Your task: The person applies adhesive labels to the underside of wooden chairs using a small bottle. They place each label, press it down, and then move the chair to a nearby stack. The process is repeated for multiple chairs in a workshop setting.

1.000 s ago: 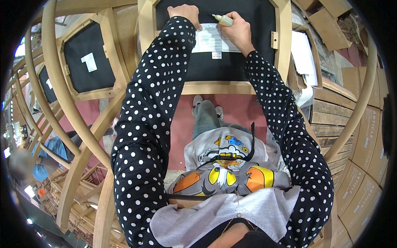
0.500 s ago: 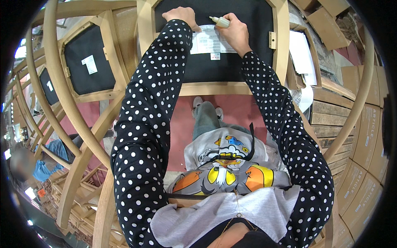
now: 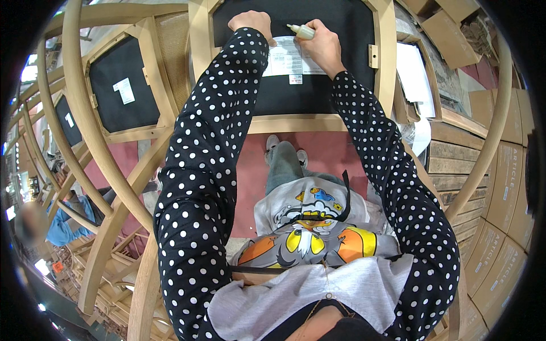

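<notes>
Red floor (image 3: 330, 150) shows below an upturned chair (image 3: 296, 124), whose black underside (image 3: 296, 99) already bears a white label (image 3: 284, 59). At the label's upper right, the right hand (image 3: 323, 50) is wrapped round a bottle (image 3: 305, 32); at the label's upper left, the left hand (image 3: 251, 23) curls, its grip and what remains undone impossible to tell.

White label (image 3: 286, 58) flat on black wood-framed panel (image 3: 304, 99).
</notes>
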The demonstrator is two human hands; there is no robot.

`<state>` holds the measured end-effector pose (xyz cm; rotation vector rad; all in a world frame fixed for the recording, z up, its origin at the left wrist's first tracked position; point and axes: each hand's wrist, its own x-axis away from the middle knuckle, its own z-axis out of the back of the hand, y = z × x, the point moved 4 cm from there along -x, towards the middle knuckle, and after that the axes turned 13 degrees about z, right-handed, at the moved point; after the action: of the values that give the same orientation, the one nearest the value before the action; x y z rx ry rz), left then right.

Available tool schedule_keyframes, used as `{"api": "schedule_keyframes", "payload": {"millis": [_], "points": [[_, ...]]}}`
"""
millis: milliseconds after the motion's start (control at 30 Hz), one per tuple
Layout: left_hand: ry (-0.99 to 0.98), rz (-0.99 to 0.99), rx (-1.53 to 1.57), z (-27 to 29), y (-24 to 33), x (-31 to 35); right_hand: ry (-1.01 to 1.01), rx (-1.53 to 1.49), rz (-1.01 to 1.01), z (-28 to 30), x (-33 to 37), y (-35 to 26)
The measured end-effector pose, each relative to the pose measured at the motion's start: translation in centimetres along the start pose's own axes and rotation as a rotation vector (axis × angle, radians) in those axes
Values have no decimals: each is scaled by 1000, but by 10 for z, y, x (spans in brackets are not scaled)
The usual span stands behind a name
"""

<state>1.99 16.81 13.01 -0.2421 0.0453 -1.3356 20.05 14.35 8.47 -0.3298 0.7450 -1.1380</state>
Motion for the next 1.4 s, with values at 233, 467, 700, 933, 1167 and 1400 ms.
{"api": "schedule_keyframes", "payload": {"millis": [233, 467, 700, 933, 1167, 1400], "points": [[-3, 29, 134, -21, -44, -10, 24, -19, 14, -3, -1, 1], [155, 86, 320, -32, -58, 0, 187, -422, 128, 2, 8, 19], [640, -111, 404, -80, 27, 73, 279, -767, -152, 37, 15, 62], [403, -410, 546, -115, 71, 109, 192, -902, -208, 41, 11, 69], [460, -99, 310, -126, 18, 90, 173, -931, -206, 39, 11, 73], [515, -31, 381, -107, 55, 79, 186, -911, -195, 39, 11, 69]]}}
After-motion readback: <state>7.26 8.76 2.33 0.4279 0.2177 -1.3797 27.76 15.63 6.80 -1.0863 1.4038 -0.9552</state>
